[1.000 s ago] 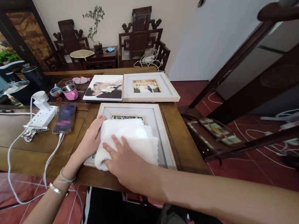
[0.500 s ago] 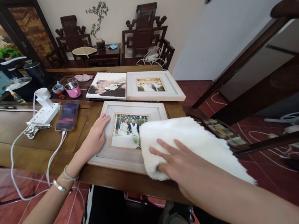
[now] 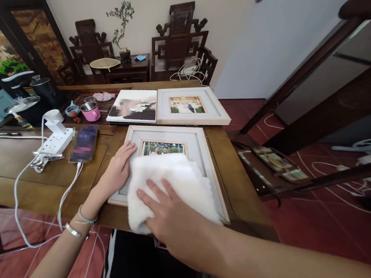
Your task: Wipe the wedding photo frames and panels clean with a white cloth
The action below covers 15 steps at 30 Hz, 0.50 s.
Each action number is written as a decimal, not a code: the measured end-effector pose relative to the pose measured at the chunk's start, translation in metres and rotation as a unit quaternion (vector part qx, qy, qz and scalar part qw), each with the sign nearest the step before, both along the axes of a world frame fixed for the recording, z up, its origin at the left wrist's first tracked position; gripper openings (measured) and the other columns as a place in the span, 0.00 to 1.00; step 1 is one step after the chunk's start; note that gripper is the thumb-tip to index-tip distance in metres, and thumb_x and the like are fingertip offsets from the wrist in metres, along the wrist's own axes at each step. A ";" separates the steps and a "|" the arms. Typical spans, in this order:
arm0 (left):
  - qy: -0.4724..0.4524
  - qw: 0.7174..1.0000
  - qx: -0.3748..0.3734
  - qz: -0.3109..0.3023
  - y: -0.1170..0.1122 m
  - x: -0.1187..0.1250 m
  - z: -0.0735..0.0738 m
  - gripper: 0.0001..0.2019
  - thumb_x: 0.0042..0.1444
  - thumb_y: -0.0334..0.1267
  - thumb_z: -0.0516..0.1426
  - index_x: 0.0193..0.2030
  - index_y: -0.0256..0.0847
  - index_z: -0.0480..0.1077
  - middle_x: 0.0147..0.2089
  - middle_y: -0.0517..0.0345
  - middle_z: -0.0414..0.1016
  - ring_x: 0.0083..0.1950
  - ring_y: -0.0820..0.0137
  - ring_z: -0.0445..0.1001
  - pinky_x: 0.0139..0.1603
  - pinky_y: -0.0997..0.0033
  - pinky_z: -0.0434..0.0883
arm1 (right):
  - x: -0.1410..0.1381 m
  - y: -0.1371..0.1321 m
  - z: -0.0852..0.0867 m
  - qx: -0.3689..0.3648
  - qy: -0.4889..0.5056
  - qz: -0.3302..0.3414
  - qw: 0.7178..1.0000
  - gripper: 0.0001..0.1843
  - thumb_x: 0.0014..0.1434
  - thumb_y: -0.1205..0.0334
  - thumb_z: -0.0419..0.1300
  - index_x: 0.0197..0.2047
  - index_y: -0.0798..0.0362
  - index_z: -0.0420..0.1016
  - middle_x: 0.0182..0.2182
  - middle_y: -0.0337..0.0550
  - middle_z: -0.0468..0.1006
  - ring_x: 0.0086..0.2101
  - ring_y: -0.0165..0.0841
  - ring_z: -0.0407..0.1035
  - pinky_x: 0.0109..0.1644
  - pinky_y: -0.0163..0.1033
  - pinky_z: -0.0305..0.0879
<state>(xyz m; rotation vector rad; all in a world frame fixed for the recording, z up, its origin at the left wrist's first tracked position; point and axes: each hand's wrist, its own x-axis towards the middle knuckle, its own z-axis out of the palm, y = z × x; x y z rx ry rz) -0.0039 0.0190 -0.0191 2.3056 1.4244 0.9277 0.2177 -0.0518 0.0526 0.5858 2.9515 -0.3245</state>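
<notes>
A whitish picture frame (image 3: 212,159) with a photo of two people lies flat on the wooden table. My left hand (image 3: 120,167) holds its left edge, fingers resting along the border. Under my right hand (image 3: 167,212) is a fluffy white cloth (image 3: 182,174), pressed onto the frame. The fingers lie over the cloth, and a fold of it is gripped near the thumb. The cloth hides the lower part of the photo and the frame's front edge.
Behind lie a photo panel (image 3: 146,113) and a second framed picture (image 3: 218,108). To the left are a phone (image 3: 83,144) on a charging cable, a white power strip (image 3: 55,141) and a pink mug (image 3: 90,112). A dark wooden stand (image 3: 298,71) rises at the right.
My right hand has moved the cloth left and toward me across the frame, covering the lower photo and uncovering the frame's right side. My left hand has stayed in place.
</notes>
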 end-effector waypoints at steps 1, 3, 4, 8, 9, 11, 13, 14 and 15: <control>0.002 1.000 0.003 0.001 0.000 0.000 -0.001 0.23 0.62 0.27 0.45 0.61 0.39 0.67 0.66 0.46 0.66 0.72 0.61 0.55 0.71 0.47 0.55 | 0.010 -0.001 -0.002 -0.012 -0.004 -0.016 1.000 0.17 0.52 0.65 0.62 0.45 0.56 0.80 0.66 0.62 0.58 0.64 0.64 0.49 0.61 0.73 0.48; 0.005 1.000 0.006 -0.002 0.001 0.000 -0.002 0.22 0.63 0.27 0.45 0.61 0.39 0.67 0.65 0.45 0.66 0.72 0.61 0.55 0.71 0.46 0.55 | 0.033 -0.003 -0.009 -0.037 -0.005 -0.057 0.998 0.15 0.50 0.66 0.63 0.42 0.56 0.82 0.66 0.61 0.58 0.64 0.64 0.49 0.61 0.72 0.48; 0.006 1.000 0.006 -0.003 0.001 0.000 -0.003 0.22 0.63 0.27 0.45 0.61 0.39 0.67 0.66 0.45 0.66 0.72 0.61 0.55 0.71 0.46 0.55 | 0.047 -0.004 -0.014 -0.046 -0.002 -0.079 0.996 0.14 0.50 0.66 0.63 0.41 0.55 0.82 0.66 0.61 0.59 0.64 0.63 0.49 0.61 0.72 0.49; 0.009 1.000 0.015 0.003 0.001 0.001 -0.005 0.22 0.62 0.27 0.45 0.60 0.38 0.68 0.65 0.44 0.66 0.72 0.61 0.55 0.71 0.46 0.55 | 0.089 -0.005 -0.031 -0.029 0.011 -0.120 0.992 0.11 0.49 0.64 0.64 0.37 0.51 0.83 0.63 0.57 0.66 0.63 0.59 0.54 0.64 0.69 0.48; 0.009 1.000 0.021 0.006 0.001 0.002 -0.006 0.22 0.62 0.26 0.45 0.60 0.37 0.68 0.65 0.44 0.67 0.72 0.61 0.56 0.71 0.46 0.55 | 0.092 -0.005 -0.033 -0.018 0.019 -0.118 0.993 0.10 0.49 0.63 0.65 0.37 0.51 0.82 0.62 0.56 0.67 0.63 0.59 0.54 0.64 0.68 0.48; 0.008 0.999 0.029 0.012 0.001 0.003 -0.007 0.22 0.61 0.26 0.45 0.60 0.37 0.67 0.65 0.43 0.67 0.72 0.61 0.56 0.71 0.47 0.56 | 0.088 -0.004 -0.031 -0.003 0.028 -0.104 0.994 0.10 0.50 0.63 0.64 0.37 0.51 0.82 0.63 0.56 0.65 0.64 0.59 0.53 0.65 0.67 0.47; 0.007 0.999 0.032 0.013 0.001 0.004 -0.007 0.23 0.61 0.26 0.45 0.60 0.36 0.67 0.64 0.42 0.67 0.72 0.61 0.56 0.71 0.47 0.56 | 0.071 -0.002 -0.023 -0.005 0.008 -0.082 0.997 0.10 0.52 0.65 0.63 0.38 0.52 0.83 0.64 0.58 0.63 0.64 0.61 0.53 0.64 0.68 0.49; 0.008 0.999 0.032 0.012 0.001 0.004 -0.007 0.23 0.61 0.26 0.45 0.60 0.36 0.67 0.64 0.42 0.67 0.72 0.61 0.56 0.71 0.47 0.57 | 0.060 -0.001 -0.018 -0.012 -0.011 -0.066 0.998 0.11 0.52 0.65 0.63 0.39 0.53 0.83 0.65 0.59 0.62 0.63 0.62 0.52 0.63 0.69 0.50; 0.008 0.999 0.032 0.011 0.001 0.004 -0.007 0.23 0.61 0.25 0.45 0.61 0.37 0.67 0.65 0.43 0.67 0.72 0.61 0.56 0.71 0.47 0.57 | 0.049 0.001 -0.013 -0.017 -0.030 -0.046 0.998 0.12 0.52 0.64 0.63 0.41 0.54 0.82 0.66 0.60 0.60 0.64 0.63 0.51 0.62 0.70 0.50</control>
